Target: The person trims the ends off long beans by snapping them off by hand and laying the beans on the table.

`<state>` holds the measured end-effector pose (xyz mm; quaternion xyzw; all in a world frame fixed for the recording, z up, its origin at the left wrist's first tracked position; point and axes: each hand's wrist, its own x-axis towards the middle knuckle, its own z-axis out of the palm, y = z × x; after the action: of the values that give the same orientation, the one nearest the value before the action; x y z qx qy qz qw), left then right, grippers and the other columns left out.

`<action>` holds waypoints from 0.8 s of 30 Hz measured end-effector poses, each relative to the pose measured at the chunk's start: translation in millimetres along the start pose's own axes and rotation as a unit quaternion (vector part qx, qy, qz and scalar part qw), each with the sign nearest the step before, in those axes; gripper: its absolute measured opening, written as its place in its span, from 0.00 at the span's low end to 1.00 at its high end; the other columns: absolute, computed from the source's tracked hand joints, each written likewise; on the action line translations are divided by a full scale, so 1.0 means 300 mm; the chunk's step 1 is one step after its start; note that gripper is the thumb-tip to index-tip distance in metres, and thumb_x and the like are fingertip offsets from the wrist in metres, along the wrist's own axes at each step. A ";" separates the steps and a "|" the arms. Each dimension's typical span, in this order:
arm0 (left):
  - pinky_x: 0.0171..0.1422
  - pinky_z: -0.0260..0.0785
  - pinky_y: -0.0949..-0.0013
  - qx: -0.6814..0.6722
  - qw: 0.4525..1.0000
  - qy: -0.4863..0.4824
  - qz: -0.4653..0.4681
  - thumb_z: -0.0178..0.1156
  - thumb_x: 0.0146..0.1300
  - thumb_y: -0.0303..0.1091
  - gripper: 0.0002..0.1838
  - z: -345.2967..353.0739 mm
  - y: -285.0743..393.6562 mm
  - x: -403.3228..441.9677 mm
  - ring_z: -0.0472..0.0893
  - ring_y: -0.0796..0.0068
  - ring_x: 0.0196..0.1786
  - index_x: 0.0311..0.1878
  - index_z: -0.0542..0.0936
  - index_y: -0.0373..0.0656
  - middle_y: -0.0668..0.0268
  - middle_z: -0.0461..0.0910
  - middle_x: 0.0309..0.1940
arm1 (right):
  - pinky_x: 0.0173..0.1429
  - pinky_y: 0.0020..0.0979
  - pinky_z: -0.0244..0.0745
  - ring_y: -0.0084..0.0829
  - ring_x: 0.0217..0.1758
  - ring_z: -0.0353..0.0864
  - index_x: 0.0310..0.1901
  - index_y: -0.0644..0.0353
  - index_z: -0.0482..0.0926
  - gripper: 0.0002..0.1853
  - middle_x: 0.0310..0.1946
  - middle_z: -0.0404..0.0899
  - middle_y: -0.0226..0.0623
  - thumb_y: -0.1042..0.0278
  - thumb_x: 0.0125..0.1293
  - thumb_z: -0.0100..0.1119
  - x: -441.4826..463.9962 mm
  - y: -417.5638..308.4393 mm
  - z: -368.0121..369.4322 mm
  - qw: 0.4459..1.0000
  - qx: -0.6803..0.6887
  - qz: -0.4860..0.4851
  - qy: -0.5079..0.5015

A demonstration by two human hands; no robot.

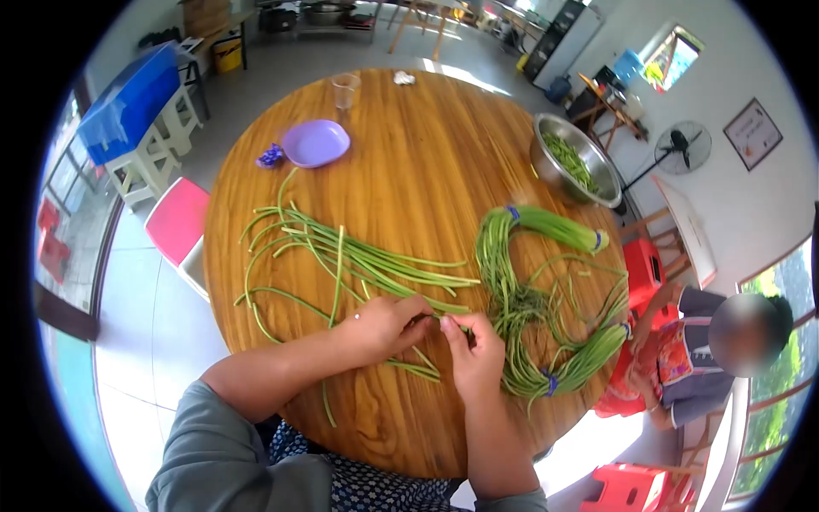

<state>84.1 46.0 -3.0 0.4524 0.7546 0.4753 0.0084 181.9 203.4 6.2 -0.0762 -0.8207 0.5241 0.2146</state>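
Observation:
My left hand [386, 328] and my right hand [474, 348] are close together over the near part of the round table, fingertips pinched. Between them is a thin stalk, seemingly a garlic scape, mostly hidden by the fingers. Loose garlic scapes [375, 261] lie spread just beyond my left hand, and several stick out under it. Right of my right hand is a big curled heap of garlic scapes [503, 264], its bundles tied with blue bands [550, 382].
On the wooden table [418, 162] stand a purple bowl [316, 143], crumpled blue bands [270, 156], a clear cup [345, 90], white tissue [403, 78] and a metal basin [610, 183] holding cut green pieces. A person [682, 341] sits at the right. A pink chair [177, 220] stands left.

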 end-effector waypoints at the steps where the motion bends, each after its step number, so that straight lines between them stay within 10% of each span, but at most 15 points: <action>1: 0.36 0.78 0.57 -0.006 0.999 0.020 -0.027 0.64 0.63 0.30 0.11 0.004 -0.002 -0.002 0.85 0.50 0.33 0.46 0.78 0.38 0.52 0.83 0.31 | 0.37 0.24 0.71 0.21 0.31 0.75 0.41 0.65 0.81 0.06 0.33 0.81 0.34 0.72 0.68 0.65 -0.005 0.004 0.027 0.998 -0.015 -0.050 0.046; 12: 0.34 0.76 0.54 -0.016 0.986 0.131 -0.098 0.62 0.65 0.30 0.08 0.002 0.014 0.018 0.84 0.48 0.32 0.44 0.77 0.38 0.50 0.82 0.29 | 0.50 0.25 0.74 0.22 0.45 0.77 0.50 0.67 0.79 0.10 0.45 0.81 0.36 0.74 0.71 0.60 -0.022 -0.059 0.079 0.996 -0.015 -0.076 0.038; 17: 0.38 0.74 0.57 0.063 0.982 0.099 0.148 0.64 0.58 0.25 0.07 -0.005 0.012 0.026 0.80 0.53 0.34 0.38 0.77 0.40 0.57 0.77 0.29 | 0.50 0.24 0.73 0.21 0.44 0.77 0.53 0.65 0.79 0.13 0.44 0.82 0.34 0.70 0.70 0.63 0.000 -0.014 0.005 0.996 0.073 0.047 -0.009; 24: 0.39 0.75 0.59 0.067 0.985 0.098 0.127 0.65 0.55 0.25 0.07 0.013 0.009 0.019 0.80 0.55 0.34 0.36 0.77 0.41 0.60 0.77 0.31 | 0.47 0.24 0.73 0.22 0.40 0.77 0.51 0.63 0.77 0.09 0.40 0.81 0.34 0.71 0.73 0.57 -0.010 0.019 0.004 0.999 -0.007 0.044 -0.019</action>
<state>84.3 53.2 -0.9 0.4954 0.7181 0.4632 -0.1564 183.3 203.8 -0.1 -0.1033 -0.8244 0.5283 0.1749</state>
